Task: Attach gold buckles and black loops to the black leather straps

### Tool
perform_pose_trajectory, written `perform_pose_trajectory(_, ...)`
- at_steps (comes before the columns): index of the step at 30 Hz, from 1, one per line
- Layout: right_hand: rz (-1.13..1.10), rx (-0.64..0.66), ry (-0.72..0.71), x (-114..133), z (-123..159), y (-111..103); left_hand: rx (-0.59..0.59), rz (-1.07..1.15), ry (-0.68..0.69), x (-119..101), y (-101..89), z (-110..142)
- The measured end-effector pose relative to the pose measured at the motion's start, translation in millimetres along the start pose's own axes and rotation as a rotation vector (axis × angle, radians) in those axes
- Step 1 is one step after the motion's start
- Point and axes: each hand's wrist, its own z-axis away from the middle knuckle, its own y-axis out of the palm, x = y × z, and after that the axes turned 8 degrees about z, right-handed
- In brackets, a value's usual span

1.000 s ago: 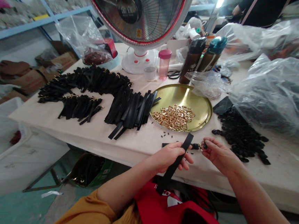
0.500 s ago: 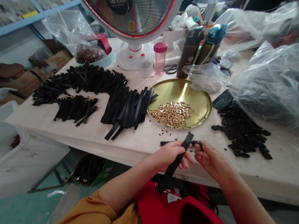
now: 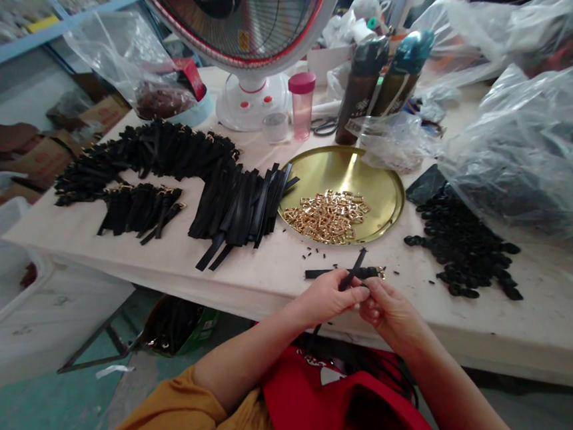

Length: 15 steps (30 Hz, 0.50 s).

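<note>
My left hand [image 3: 334, 296] is closed on a narrow black strap [image 3: 355, 269], which slants up past the fingers over the table's front edge. Against its fingertips, my right hand [image 3: 389, 308] is pinched shut; whatever it grips is hidden between the fingers. Just behind both hands lies another black strap piece [image 3: 316, 274] with a gold-coloured fitting at its right end. Beyond them, a round gold tray [image 3: 381, 180] bears a heap of small gold metal buckles [image 3: 324, 218]. Loose black straps [image 3: 236, 209] are piled to the tray's left, small black pieces [image 3: 462, 240] to its right.
Rows of straps with gold fittings [image 3: 150, 146] spread over the table's left side. A fan [image 3: 251, 104], a pink-lidded bottle [image 3: 303, 110] and two dark spray cans [image 3: 362, 91] stand behind. A large plastic bag [image 3: 532, 160] fills the right.
The strap in my left hand has turned and now shows a narrow edge. My fingertips have come together, and the strap piece with the gold fitting is now free of my right fingers.
</note>
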Motion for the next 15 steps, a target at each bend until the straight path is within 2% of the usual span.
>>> perform_pose_trajectory(4,0.063,0.026,0.003,-2.1,4.6,0.1,-0.066,-0.143,0.057,2.0,-2.2,-0.3)
perform_pose_trajectory(7,0.087,0.044,0.044,0.0,10.0,-2.8,-0.086,-0.078,0.068,4.4,-4.0,-0.3)
perform_pose_trajectory(11,0.079,0.075,0.049,0.4,15.3,-4.0,-0.055,0.023,0.063,6.7,-3.8,0.1)
perform_pose_trajectory(15,0.079,0.083,0.011,-3.9,18.9,-1.0,-0.062,-0.053,0.106,6.1,-0.9,4.1)
